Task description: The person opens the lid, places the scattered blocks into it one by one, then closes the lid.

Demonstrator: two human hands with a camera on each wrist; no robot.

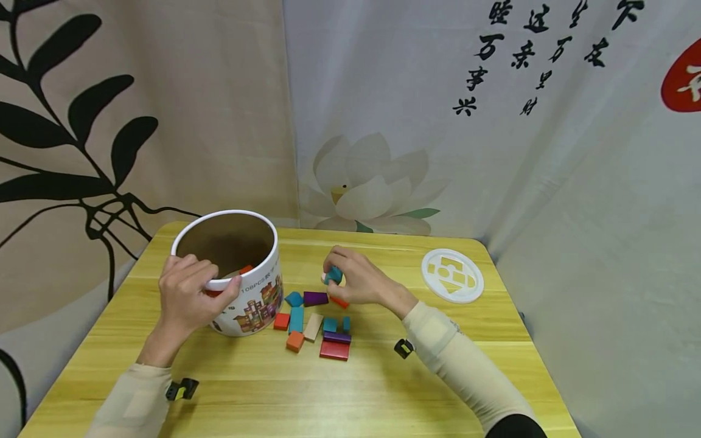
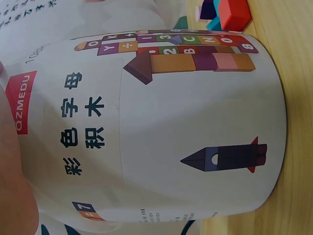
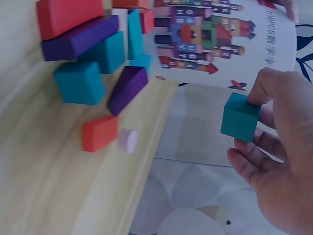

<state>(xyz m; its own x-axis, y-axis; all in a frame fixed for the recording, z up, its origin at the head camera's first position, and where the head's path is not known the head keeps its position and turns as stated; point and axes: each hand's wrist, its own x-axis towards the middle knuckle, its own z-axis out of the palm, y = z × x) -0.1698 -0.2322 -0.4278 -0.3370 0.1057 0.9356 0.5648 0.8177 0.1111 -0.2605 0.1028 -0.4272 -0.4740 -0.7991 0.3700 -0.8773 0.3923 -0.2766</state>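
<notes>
A white printed bucket (image 1: pixel 252 304) stands on the left of the table, tilted a little. My left hand (image 1: pixel 188 292) grips its near rim, thumb outside; in the left wrist view the hand shows only at the edge, beside the bucket's printed wall (image 2: pixel 156 122). Red-orange blocks (image 1: pixel 246 269) show inside the bucket. My right hand (image 1: pixel 358 277) pinches a teal cube (image 3: pixel 240 117) between thumb and fingers, held above the table right of the bucket. Below it lie an orange block (image 3: pixel 100 133), a small pale pink cylinder (image 3: pixel 127 141) and a purple triangular block (image 3: pixel 128 89).
Several loose blocks lie in front of the hands, among them a red block (image 1: pixel 334 350), a natural wood block (image 1: pixel 313 327) and a long blue block (image 1: pixel 296 320). A white lid with cut-out shapes (image 1: pixel 432 277) rests at the back right. Printed curtains (image 1: pixel 383 91) hang behind the table.
</notes>
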